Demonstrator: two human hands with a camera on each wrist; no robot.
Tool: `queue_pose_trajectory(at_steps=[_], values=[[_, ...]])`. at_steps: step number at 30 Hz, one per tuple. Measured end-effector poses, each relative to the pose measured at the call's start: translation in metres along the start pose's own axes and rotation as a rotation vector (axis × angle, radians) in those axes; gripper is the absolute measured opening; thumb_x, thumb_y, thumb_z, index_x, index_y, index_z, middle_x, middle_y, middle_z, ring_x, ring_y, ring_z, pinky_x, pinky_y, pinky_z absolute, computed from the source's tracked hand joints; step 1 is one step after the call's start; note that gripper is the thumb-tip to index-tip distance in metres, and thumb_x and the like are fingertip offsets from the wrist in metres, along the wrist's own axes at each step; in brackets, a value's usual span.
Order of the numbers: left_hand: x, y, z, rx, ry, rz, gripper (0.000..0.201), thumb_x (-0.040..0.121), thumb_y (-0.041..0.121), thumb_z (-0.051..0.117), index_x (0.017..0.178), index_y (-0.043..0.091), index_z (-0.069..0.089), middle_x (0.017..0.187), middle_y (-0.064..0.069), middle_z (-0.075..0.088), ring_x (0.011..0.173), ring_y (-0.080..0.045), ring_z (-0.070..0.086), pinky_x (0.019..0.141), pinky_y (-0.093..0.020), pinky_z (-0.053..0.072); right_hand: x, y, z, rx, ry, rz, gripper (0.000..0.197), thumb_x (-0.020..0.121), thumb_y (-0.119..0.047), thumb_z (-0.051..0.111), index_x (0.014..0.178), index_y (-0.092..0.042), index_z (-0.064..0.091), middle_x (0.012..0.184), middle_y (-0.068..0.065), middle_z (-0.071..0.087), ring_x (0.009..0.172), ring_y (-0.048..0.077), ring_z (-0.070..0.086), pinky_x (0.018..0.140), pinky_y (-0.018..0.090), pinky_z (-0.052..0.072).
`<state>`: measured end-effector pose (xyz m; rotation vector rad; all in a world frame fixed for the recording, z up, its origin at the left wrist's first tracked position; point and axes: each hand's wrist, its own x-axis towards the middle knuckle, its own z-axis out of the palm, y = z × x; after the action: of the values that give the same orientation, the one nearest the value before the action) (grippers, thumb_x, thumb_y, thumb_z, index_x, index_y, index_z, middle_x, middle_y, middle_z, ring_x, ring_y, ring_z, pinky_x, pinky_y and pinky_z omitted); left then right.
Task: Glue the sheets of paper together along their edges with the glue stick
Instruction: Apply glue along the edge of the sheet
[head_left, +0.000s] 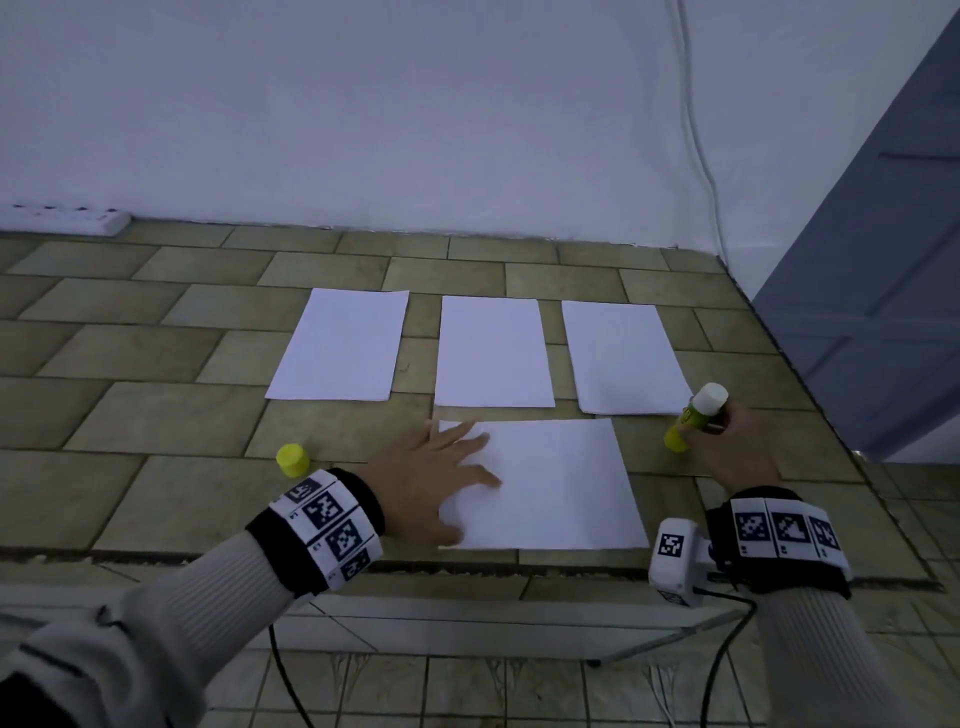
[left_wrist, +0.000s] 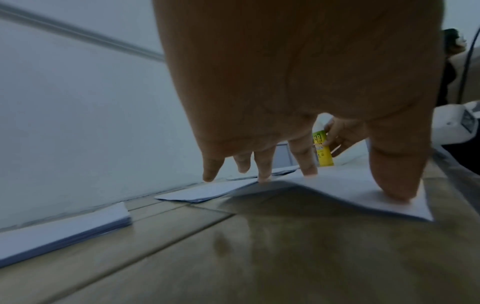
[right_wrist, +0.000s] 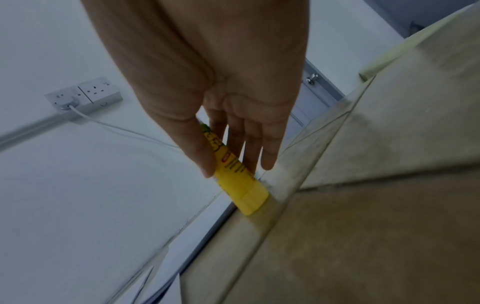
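White paper is lying on the tiled table: three stacks (head_left: 340, 345) are sitting in a row toward the far edge, and one single sheet (head_left: 556, 483) is lying nearer the front edge, long axis running left to right; four papers counted in all. The left hand (head_left: 431, 478) is pressing flat on the sheet's left end, fingers spread and straight, and the left wrist view is showing that edge bowing up slightly between the fingertips (left_wrist: 309, 170). The right hand (head_left: 727, 441) is gripping the one glue stick (head_left: 696, 415), thumb and fingers curled round its barrel; it is standing tilted just off the sheet's far right corner, toward the table's right edge, yellow base down, white end up. One yellow cap (head_left: 292, 460) is sitting apart to the left of the left hand. Judging by this, the right hand is the nearer to the sheet's free right end, so the stick is likely needing to turn over and run along an edge leftward.
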<state>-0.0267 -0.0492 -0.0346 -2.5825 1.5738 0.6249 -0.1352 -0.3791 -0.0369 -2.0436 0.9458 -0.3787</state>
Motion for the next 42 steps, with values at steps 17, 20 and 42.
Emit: queue_pose_trajectory(at_steps=[17, 20, 42], values=[[-0.010, 0.010, 0.021, -0.097, 0.136, -0.477, 0.116, 0.058, 0.086, -0.011, 0.155, 0.024, 0.000, 0.163, -0.005, -0.011, 0.149, -0.025, -0.013, 0.117, -0.061, 0.002, -0.040, -0.063, 0.028, 0.131, -0.284, -0.299, 0.021, 0.082, -0.019, 0.072, 0.101, -0.020, 0.063, 0.086, -0.002, 0.065, 0.079, 0.015, 0.062, 0.064, 0.021, 0.049], [-0.008, 0.010, 0.024, -0.049, 0.103, -0.470, 0.131, 0.043, 0.091, -0.028, 0.155, 0.027, -0.003, 0.163, -0.007, -0.013, 0.149, -0.027, -0.015, 0.115, -0.063, 0.002, -0.044, -0.075, 0.049, 0.116, -0.294, -0.303, 0.028, 0.078, -0.023, 0.076, 0.102, -0.019, 0.063, 0.086, -0.001, 0.063, 0.074, 0.010, 0.059, 0.061, 0.015, 0.044], [-0.007, 0.006, 0.069, -0.060, 0.402, -0.376, 0.098, 0.083, 0.082, -0.001, 0.153, 0.019, 0.027, 0.162, -0.012, 0.011, 0.150, -0.027, 0.008, 0.116, -0.062, 0.005, -0.070, -0.120, 0.139, -0.016, -0.377, -0.439, 0.020, 0.072, -0.009, 0.070, 0.087, -0.009, 0.056, 0.088, 0.008, 0.064, 0.080, 0.026, 0.064, 0.077, 0.042, 0.054]])
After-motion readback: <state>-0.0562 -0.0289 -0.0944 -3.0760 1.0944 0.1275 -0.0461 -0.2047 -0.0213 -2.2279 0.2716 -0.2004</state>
